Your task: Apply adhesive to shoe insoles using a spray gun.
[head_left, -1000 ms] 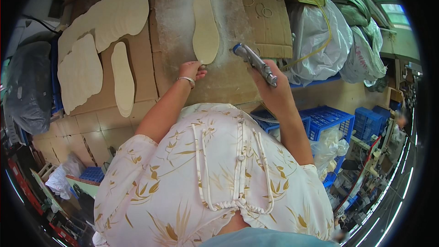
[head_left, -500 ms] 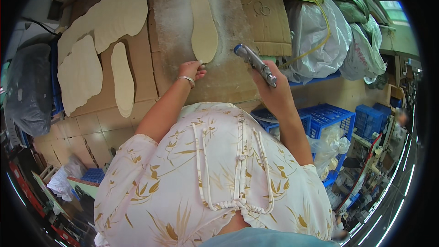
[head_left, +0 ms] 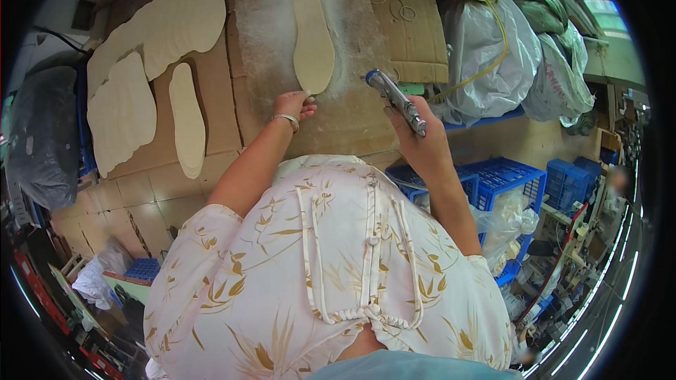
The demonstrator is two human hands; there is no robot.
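Note:
A cream-coloured insole (head_left: pixel 313 42) lies flat on a board (head_left: pixel 264 35) dusted with white residue, its toe end pointing toward me. My left hand (head_left: pixel 292 107) pinches that near end between thumb and finger. To the right, my right hand (head_left: pixel 428 137) is wrapped round a metal spray gun (head_left: pixel 396 102). The gun's blue-ringed nozzle points up and left, apart from the insole. A small stack of insoles (head_left: pixel 187 119) lies left of my left hand. Beyond it are overlapping rows of insoles (head_left: pixel 176 17) and another fanned group (head_left: pixel 122 116).
A yellow hose (head_left: pixel 486 67) runs behind my right hand past a white plastic bag (head_left: pixel 486 49). Several rubber bands (head_left: pixel 407 13) lie on the cardboard at the far right. Blue crates (head_left: pixel 503 183) stand below the table's right side. A dark bag (head_left: pixel 44 137) sits at far left.
The spray gun's nozzle has shifted very slightly to the right. My left hand keeps its pinch on the insole, which lies in the same place.

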